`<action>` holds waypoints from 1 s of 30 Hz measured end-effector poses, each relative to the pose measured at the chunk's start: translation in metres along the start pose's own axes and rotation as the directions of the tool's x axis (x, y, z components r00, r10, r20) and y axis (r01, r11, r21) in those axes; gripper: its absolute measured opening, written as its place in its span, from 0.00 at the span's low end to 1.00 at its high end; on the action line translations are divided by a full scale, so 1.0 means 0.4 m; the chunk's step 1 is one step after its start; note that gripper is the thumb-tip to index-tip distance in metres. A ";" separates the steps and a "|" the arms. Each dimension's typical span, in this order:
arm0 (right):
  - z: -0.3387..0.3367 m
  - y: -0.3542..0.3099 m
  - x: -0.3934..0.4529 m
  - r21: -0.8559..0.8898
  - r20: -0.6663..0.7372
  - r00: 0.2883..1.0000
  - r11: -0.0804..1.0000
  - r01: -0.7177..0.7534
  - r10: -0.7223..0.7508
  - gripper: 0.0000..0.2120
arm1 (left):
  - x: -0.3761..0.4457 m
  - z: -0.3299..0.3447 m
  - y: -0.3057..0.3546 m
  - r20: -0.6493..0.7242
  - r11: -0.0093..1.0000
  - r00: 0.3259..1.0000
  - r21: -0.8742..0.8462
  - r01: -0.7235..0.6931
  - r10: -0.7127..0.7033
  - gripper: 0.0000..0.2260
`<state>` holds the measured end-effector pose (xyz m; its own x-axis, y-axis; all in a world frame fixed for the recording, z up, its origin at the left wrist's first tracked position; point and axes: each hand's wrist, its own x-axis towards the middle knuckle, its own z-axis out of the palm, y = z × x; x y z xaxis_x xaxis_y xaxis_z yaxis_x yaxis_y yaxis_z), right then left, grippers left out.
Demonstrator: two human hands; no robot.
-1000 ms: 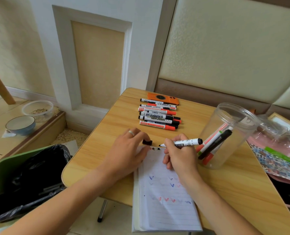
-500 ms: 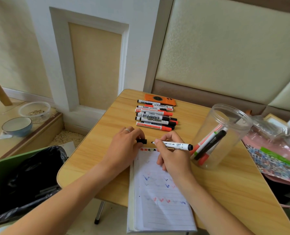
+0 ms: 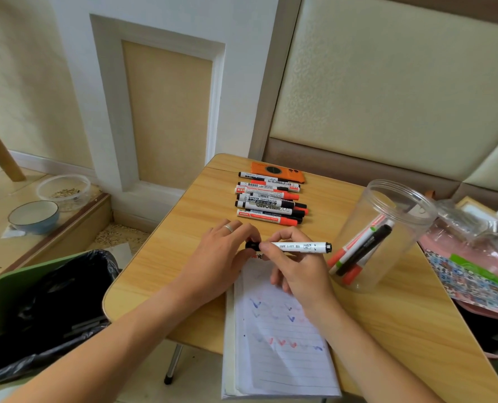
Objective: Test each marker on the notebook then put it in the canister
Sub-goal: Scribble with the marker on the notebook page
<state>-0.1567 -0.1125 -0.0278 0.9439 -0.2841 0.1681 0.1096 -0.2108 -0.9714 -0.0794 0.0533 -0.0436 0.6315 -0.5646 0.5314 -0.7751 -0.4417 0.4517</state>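
A row of markers (image 3: 269, 202) is lying at frame centre on the bench (image 3: 183, 228), a phone (image 3: 277, 172) just behind it. The canister (image 3: 384, 237) is standing to the right, holding markers, and the notebook (image 3: 279, 338) is lying at lower centre.

marker (image 3: 295, 246): white barrel with small black print and a black end, lying level above the top of the notebook; its black cap (image 3: 252, 245) sits at the left end, whether fully seated cannot be told.
notebook (image 3: 282, 356): open, lined white page with blue and red tick marks, at the near edge of the bench (image 3: 183, 228) and hanging over it.
canister (image 3: 384, 234): clear plastic, lid off, upright to the right of the notebook; several markers lean inside, red, black and green-tipped.
pile of markers (image 3: 269, 203): white barrels with red or black caps, lying side by side at the far side of the bench.
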 end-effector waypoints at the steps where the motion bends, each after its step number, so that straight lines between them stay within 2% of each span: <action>1: -0.001 -0.002 -0.002 0.029 0.001 1.000 0.999 -0.017 0.017 0.09 | -0.002 -0.002 -0.002 -0.003 1.000 1.000 0.001 0.002 -0.002 0.06; 5: -0.011 -0.003 0.001 0.229 -0.035 0.991 0.966 -0.117 0.128 0.24 | -0.008 -0.016 -0.009 -0.016 0.999 0.999 0.000 0.046 -0.046 0.07; 6: -0.013 -0.001 0.004 0.287 -0.062 0.987 0.950 -0.122 0.145 0.22 | -0.009 -0.020 -0.011 -0.016 0.999 0.999 -0.004 0.051 -0.051 0.07; 8: -0.019 0.004 0.009 0.315 -0.121 0.977 0.940 -0.129 0.174 0.13 | -0.012 -0.029 -0.012 -0.020 0.998 0.998 -0.031 0.055 -0.056 0.07; 9: -0.021 0.006 0.011 0.307 -0.147 0.972 0.943 -0.130 0.182 0.09 | -0.013 -0.035 -0.011 -0.023 0.996 0.998 -0.062 0.059 -0.061 0.07; 11: -0.022 0.013 0.015 0.278 -0.163 0.971 0.952 -0.125 0.175 0.06 | -0.014 -0.045 -0.004 -0.023 0.986 0.997 -0.151 0.075 -0.079 0.06; 16: -0.005 0.023 0.015 0.081 -0.094 0.992 0.993 -0.081 0.088 0.11 | -0.017 -0.041 0.029 -0.007 0.917 0.998 -0.396 0.053 -0.061 0.05; 18: 0.000 0.023 0.015 0.036 -0.073 0.994 0.996 -0.077 0.079 0.14 | -0.013 -0.035 0.037 0.003 0.902 0.999 -0.431 0.035 -0.037 0.08; 20: 0.000 0.020 0.014 0.018 -0.056 0.995 0.996 -0.084 0.085 0.14 | -0.010 -0.029 0.033 0.046 0.885 0.997 -0.459 0.076 -0.062 0.14; 22: -0.002 0.017 0.012 -0.010 -0.045 0.996 0.997 -0.083 0.082 0.13 | -0.009 -0.021 0.026 0.073 0.878 0.993 -0.464 0.118 -0.095 0.15; 30: 0.002 0.014 0.006 -0.136 -0.071 0.996 0.989 -0.055 0.046 0.13 | -0.014 0.004 0.023 0.055 0.824 0.982 -0.538 0.180 -0.179 0.05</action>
<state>-0.1535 -0.1136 -0.0328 0.9235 -0.3591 0.1347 0.0136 -0.3202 -0.9473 -0.0900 0.0513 -0.0435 0.7583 -0.5134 0.4018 -0.5136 -0.0909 0.8532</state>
